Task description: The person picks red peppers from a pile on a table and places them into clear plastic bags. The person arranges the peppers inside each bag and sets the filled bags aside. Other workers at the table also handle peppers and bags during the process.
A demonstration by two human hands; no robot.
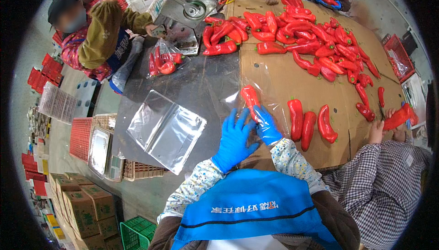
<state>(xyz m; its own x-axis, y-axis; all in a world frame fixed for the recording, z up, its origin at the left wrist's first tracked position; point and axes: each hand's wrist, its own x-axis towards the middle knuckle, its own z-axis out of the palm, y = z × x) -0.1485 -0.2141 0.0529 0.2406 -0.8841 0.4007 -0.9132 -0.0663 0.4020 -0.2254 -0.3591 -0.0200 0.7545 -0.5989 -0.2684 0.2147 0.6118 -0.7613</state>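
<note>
My right hand (267,126), in a blue glove, reaches into an opened clear plastic bag (274,111) and rests on a red pepper (249,95) inside it; whether its fingers grip is unclear. My left hand (235,140), gloved too, lies just left of it at the bag's near edge, its fingers spread and nothing seen in it. Three loose red peppers (295,118) lie right of the bag on brown cardboard. To the left, a stack of flat clear bags (168,130) lies on the dark tabletop. A large heap of red peppers (308,37) covers the far side.
A filled bag of peppers (166,61) lies near a metal scale (187,8) and a co-worker's hand at the upper left. Another co-worker's hands hold a red pepper bundle (398,118) at the right. A gloved co-worker stands beyond the heap. Crates (81,138) flank the table's left edge.
</note>
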